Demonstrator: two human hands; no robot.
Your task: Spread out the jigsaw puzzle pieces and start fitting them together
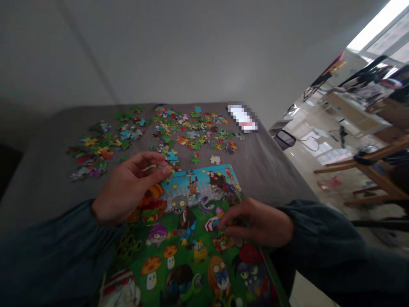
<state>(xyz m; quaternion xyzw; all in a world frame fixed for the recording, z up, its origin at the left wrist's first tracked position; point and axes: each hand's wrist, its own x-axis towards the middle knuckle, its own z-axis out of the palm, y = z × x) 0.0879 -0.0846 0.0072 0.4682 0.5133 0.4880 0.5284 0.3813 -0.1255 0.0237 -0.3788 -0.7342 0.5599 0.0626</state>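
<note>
Broadly, a grey-covered counter filled the view, with a pale wall behind it and a cluttered room off to the right. Nearest the person lay the jigsaw puzzle board, a bright cartoon garden scene of zombies, mushrooms and plants, tilted so that its far edge pointed toward the middle of the counter. Most of its visible surface showed finished picture, so the assembly looked well advanced, though the hands hid parts of it and I could not tell whether gaps remained under them.

Beyond the board, loose puzzle pieces were spread in a wide scatter across the far half of the counter, with a second cluster to the left. That many unplaced pieces suggested plenty was left, unless they belonged to another picture. A blurred white object sat at the far right corner.

The left hand hovered over the board's upper left corner, thumb and fingers pinched on a small piece. The right hand rested on the board's right edge, fingers curled down onto the picture; whether it gripped a piece could not be told. One pale piece lay alone just beyond the board.
</note>
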